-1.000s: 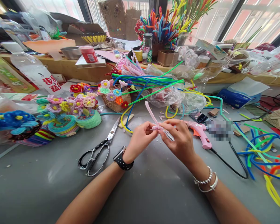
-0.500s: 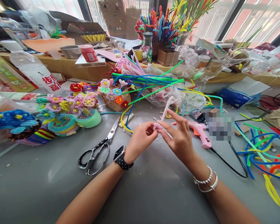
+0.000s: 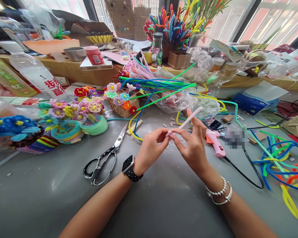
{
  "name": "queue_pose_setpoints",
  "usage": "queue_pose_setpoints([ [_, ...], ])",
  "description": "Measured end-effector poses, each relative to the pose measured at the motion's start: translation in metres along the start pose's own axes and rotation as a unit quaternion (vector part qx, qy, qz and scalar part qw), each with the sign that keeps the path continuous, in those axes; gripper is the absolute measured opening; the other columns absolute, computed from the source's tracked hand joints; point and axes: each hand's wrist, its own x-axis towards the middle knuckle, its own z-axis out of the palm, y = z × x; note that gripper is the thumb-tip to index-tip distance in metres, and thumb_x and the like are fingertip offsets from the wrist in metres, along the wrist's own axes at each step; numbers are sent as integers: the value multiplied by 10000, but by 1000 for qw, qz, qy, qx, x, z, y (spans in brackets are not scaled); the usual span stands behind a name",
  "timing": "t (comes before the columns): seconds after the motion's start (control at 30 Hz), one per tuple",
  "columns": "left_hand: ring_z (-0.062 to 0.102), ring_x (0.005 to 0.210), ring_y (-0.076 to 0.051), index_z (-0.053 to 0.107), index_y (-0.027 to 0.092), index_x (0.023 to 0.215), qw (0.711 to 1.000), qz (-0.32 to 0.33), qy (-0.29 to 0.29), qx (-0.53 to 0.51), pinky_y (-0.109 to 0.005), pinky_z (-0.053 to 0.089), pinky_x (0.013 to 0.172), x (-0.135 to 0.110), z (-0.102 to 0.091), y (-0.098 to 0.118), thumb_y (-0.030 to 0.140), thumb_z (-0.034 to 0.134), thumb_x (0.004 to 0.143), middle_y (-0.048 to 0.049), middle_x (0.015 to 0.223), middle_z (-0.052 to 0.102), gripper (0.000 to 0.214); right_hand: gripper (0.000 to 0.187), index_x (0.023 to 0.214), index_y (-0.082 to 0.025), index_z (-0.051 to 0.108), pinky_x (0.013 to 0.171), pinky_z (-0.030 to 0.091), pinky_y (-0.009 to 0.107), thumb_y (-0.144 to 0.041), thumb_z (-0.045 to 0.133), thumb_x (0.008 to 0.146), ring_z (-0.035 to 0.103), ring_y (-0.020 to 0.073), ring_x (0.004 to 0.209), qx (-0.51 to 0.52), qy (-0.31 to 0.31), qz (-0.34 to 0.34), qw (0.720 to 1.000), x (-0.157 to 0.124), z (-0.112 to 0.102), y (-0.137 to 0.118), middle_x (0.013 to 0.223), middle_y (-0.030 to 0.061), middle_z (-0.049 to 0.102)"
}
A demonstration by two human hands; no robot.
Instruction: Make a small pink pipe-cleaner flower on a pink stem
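Pink and fuzzy, the pink pipe cleaner (image 3: 188,119) sits between the two hands, just above the grey table (image 3: 52,198); its small curled end is pinched where the fingertips meet, and its long end sticks up and away past the right hand's fingers. The left hand (image 3: 150,150) is closed, its thumb and first finger squeezing the curled end; the right hand (image 3: 192,145) grips the same spot from the other side, with its other fingers spread and lifted.

A black watch (image 3: 129,168) is on the left wrist; silver bracelets (image 3: 220,191) are on the right wrist. Left of the left hand, near it, the scissors (image 3: 101,158) lie flat with the blades nearly shut; just right of the right hand lies a pink glue gun (image 3: 215,142) with a black cord (image 3: 245,177) running off it. Beyond both hands is a clear bag (image 3: 178,100) with a heap of long green, blue and yellow fuzzy sticks (image 3: 161,86) on it; far left of the hands stand little baskets of fuzzy flowers (image 3: 72,119). More loose fuzzy sticks (image 3: 275,162) lie far right of the right hand.
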Motion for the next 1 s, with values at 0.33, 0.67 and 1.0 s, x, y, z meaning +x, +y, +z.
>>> queue_pose_setpoints([
  [0.33,617,712,-145,606,98,825,971,-139,-23,-195,-276,506,694,3,-4,8,268,611,693,-64,744,653,215,117,839,-228,622,927,335,461,-170,534,786,334,268,1137,-23,23,-49,998,-2,-1,-2,1310,34,336],
  [0.67,610,766,-148,613,102,855,927,-201,-42,-314,-270,486,715,4,-6,6,282,629,685,-69,795,654,248,160,806,-274,624,907,359,420,-131,579,752,352,234,1120,-13,64,-114,991,0,-3,4,1330,-35,319],
  [1.0,619,739,-132,570,141,884,916,-190,-37,-352,-256,481,692,7,-9,6,241,647,676,-27,768,649,243,251,985,-294,615,860,410,415,-163,533,788,354,250,1141,41,-13,-3,999,9,-11,15,1367,-16,258],
])
